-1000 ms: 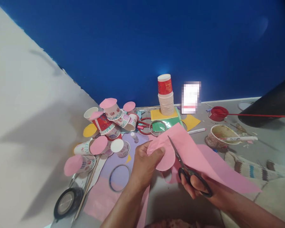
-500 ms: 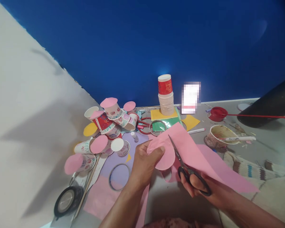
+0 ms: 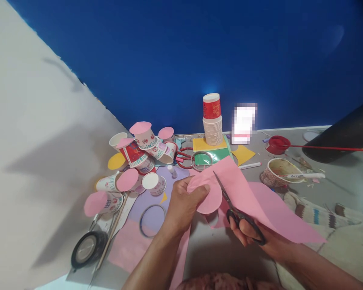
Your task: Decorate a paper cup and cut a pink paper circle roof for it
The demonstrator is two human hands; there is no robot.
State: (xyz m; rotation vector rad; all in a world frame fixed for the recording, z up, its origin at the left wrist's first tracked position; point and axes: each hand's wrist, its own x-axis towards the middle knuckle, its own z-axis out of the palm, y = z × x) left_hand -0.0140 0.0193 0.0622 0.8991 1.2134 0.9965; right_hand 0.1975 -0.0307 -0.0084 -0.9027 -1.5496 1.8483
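Note:
My left hand (image 3: pixel 186 199) pinches a sheet of pink paper (image 3: pixel 234 177), its thumb on top of a rounded, partly cut disc (image 3: pixel 211 198). A pair of black-handled scissors (image 3: pixel 230 201) is in my right hand (image 3: pixel 248 231), with fingers through the handle loops. The blades lie along the right side of the disc, pointing up and away from me, and look nearly closed. Below the disc, a curved opening shows in the pink paper. The rest of the sheet trails to the right over my right wrist.
Decorated paper cups (image 3: pixel 133 155), several topped with pink discs, crowd the left side. Behind my hands rises a cup stack (image 3: pixel 212 121). Black tape (image 3: pixel 89 249), a ring (image 3: pixel 153 220) and purple paper (image 3: pixel 140 205) lie left; a cup holding a marker (image 3: pixel 280 173) stands right.
Both hands, the paper and the scissors keep nearly the same pose. The whole view has shifted slightly. The scissor handles look a little closer together.

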